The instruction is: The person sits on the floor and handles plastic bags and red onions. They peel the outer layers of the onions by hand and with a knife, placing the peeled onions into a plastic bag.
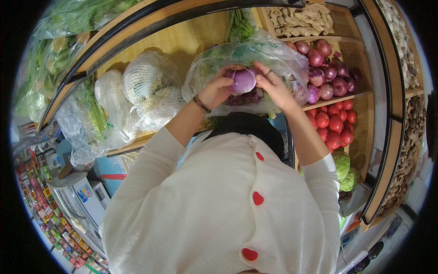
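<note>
A red onion point(244, 82) with a smooth purple surface is between my two hands, over a clear plastic bag point(202, 65). Fingers and thumb of my left hand point(218, 87) grip its left side. At its right edge, the thumb of my right hand point(273, 85) presses against a pale rim of skin, with the fingers behind. Dark purple onion skins point(244, 98) lie below the onion, in or under the bag. More red onions point(328, 72) are heaped in a wooden compartment to the right.
Ginger point(301, 20) fills the compartment beyond the onions, and tomatoes point(335, 120) the nearer one, with green cabbages point(345, 171) closer still. Net-wrapped cauliflowers point(145, 78) in plastic stand left. A curved shelf edge point(143, 37) runs above the wooden display point(202, 30).
</note>
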